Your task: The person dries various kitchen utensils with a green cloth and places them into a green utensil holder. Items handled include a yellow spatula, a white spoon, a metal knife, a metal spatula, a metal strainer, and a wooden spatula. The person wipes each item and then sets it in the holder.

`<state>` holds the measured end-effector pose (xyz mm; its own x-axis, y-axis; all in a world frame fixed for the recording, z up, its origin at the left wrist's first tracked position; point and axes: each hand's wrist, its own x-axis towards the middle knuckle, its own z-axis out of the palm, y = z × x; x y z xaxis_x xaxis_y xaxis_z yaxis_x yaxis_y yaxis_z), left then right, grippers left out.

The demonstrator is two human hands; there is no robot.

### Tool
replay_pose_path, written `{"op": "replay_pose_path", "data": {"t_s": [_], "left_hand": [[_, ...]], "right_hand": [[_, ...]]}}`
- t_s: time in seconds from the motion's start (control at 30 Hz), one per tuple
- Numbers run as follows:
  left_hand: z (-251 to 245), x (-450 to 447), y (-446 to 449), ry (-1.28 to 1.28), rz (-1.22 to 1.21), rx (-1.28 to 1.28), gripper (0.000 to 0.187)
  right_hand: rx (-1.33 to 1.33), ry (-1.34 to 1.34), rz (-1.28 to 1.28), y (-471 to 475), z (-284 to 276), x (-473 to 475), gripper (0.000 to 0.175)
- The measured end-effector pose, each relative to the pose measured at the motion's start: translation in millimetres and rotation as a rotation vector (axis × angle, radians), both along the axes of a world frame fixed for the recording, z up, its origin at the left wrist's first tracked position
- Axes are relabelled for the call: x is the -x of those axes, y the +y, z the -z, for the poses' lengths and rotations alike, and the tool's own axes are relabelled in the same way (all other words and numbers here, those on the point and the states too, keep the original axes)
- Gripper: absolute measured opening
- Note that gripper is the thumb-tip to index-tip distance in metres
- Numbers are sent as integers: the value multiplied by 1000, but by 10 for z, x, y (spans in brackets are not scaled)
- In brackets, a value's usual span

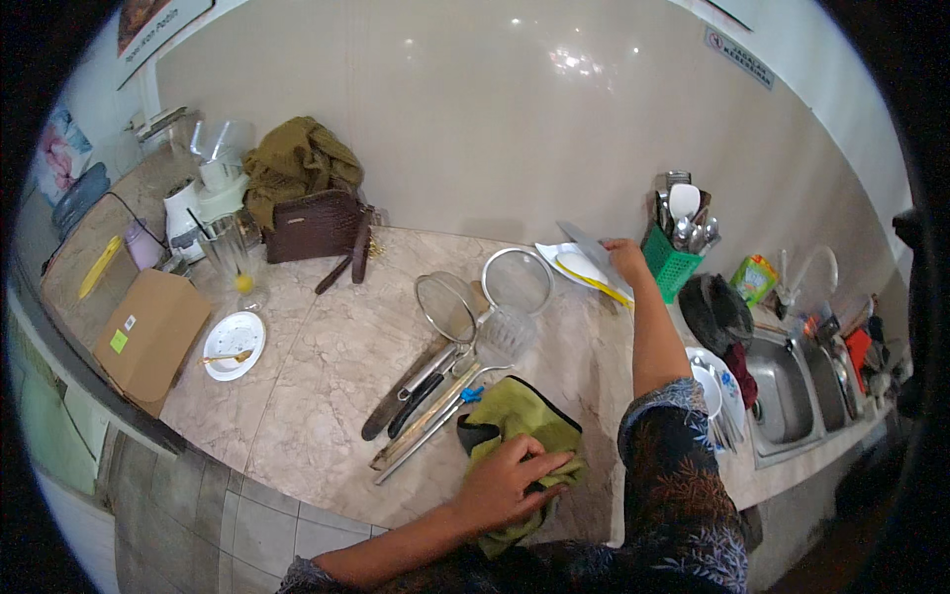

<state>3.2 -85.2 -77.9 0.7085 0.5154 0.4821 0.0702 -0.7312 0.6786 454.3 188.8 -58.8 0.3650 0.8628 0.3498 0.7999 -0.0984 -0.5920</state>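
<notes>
My left hand (512,479) rests on a green cloth with dark edging (531,408) at the counter's front, fingers bent over its folds. My right hand (625,260) reaches to the back and grips a broad flat blade (586,241), perhaps a knife; its handle is hidden. The blade is over a white dish (553,256), which holds a white utensil with a yellow handle (612,293). Left of the cloth lie a wire strainer (447,308), a second round strainer (518,282), a slotted turner (507,334), a black-handled utensil (415,405) and metal tongs (430,434).
A green basket of cutlery (670,260) stands by the wall, near a black pan (716,315) and a steel sink (783,393). Plates (731,379) sit beside the sink. Leftward are a brown pouch (315,226), a glass (226,256), a white plate (236,334) and a cardboard box (152,334).
</notes>
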Motion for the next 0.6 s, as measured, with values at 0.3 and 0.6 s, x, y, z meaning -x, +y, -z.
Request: {"op": "replay_pose_path", "data": {"t_s": [0.3, 0.6], "left_hand": [[-71, 14, -17, 35, -15, 56, 50], [-97, -24, -17, -5, -47, 2, 44]], "right_hand": [[-159, -529, -62, -870, -1189, -153, 38], [42, -1420, 220, -1931, -2618, -535, 24]]}}
